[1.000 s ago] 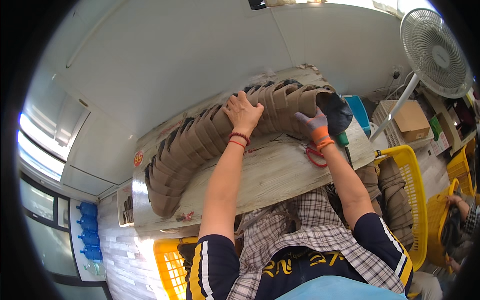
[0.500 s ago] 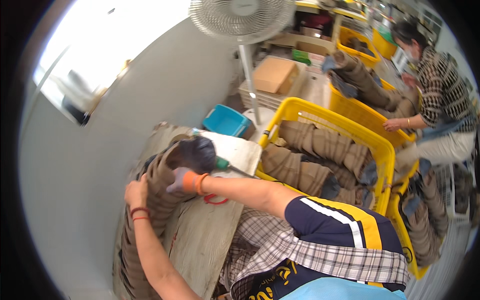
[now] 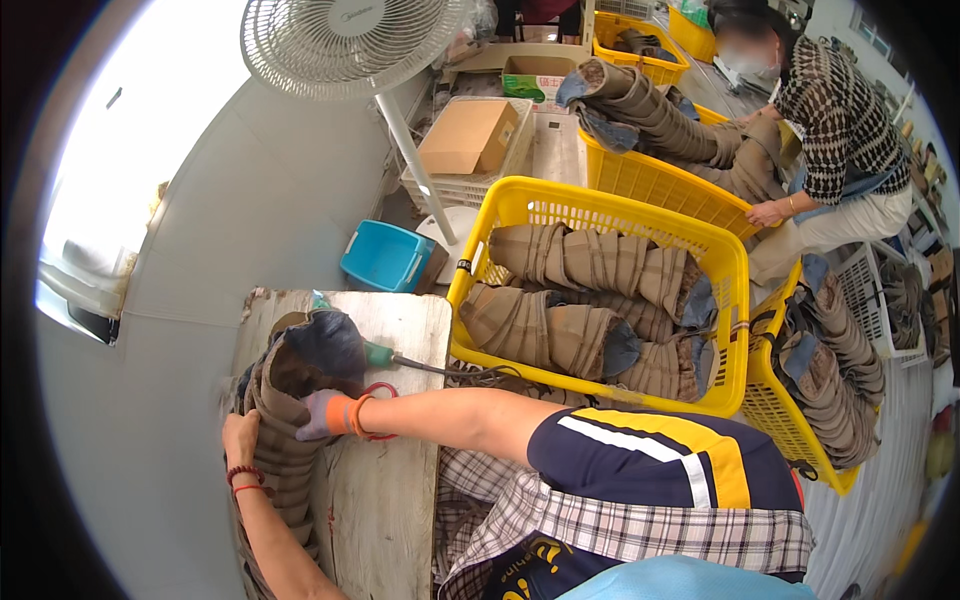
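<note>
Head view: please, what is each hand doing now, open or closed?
Left hand: closed on the stack of brown fabric pieces.
Right hand: gloved, gripping the same stack.

One head view (wide fisheye) looks down, close, over the wooden bench (image 3: 385, 500).

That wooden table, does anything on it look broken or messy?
Yes. The wooden table is worn, with a chipped far corner and red marks on its top. The long stack of brown fabric pieces leans over its left edge, held by the left hand and the gloved right hand.
</note>
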A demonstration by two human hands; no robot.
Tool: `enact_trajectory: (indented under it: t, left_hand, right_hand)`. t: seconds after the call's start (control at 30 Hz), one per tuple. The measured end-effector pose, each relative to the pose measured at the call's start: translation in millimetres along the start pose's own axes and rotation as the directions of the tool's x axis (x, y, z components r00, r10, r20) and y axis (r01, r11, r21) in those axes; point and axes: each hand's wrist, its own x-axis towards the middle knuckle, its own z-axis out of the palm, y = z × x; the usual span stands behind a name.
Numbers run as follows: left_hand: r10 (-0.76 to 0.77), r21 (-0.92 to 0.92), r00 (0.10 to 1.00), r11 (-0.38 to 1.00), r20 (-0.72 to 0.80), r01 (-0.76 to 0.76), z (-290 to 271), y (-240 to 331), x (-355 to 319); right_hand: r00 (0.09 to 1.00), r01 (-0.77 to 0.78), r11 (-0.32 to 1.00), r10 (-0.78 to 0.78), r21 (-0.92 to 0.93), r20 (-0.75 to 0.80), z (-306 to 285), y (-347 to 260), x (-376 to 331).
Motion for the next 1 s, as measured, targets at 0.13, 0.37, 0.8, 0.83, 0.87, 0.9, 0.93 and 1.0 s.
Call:
enact_trajectory:
  t: [0.13, 0.37, 0.8, 0.83, 0.87, 0.9, 0.93, 1.0]
  left_hand:
    - [-0.005, 0.100, 0.978, 0.995, -0.209, 0.026, 28.9, -28.2, 26.3]
    - [-0.123, 0.095, 0.977, 0.986, -0.174, 0.141, 29.9, 9.3, 11.6]
    - [-0.151, 0.028, 0.973, 0.987, -0.176, 0.158, 35.9, 8.2, 8.4]
    - [-0.163, 0.011, 0.968, 0.986, -0.190, 0.168, 33.8, 15.1, 3.1]
    - [-0.148, 0.014, 0.973, 0.988, -0.177, 0.153, 37.0, 14.0, 7.0]
    - [-0.137, 0.018, 0.976, 0.990, -0.168, 0.141, 37.0, 10.3, 10.9]
    - [-0.124, 0.021, 0.979, 0.991, -0.160, 0.129, 36.8, 6.6, 13.4]
    - [-0.115, 0.027, 0.981, 0.992, -0.156, 0.121, 35.8, 2.0, 13.1]
  right_hand:
    - [0.996, 0.092, 0.974, -0.090, 0.205, -0.019, 2.9, 14.1, -17.0]
    - [0.991, 0.131, 0.954, -0.124, 0.269, -0.044, 3.4, 37.4, -15.7]
    - [0.990, 0.140, 0.925, -0.127, 0.353, -0.062, 6.0, 39.2, -17.2]
    - [0.989, 0.145, 0.925, -0.129, 0.352, -0.068, 5.2, 41.4, -16.7]
    - [0.989, 0.149, 0.924, -0.131, 0.351, -0.074, 4.8, 43.4, -16.3]
    - [0.988, 0.155, 0.913, -0.139, 0.378, -0.070, 6.6, 43.9, -15.0]
    - [0.987, 0.162, 0.900, -0.147, 0.404, -0.067, 8.1, 44.3, -13.5]
    - [0.988, 0.154, 0.905, -0.142, 0.396, -0.061, 9.7, 43.9, -12.9]
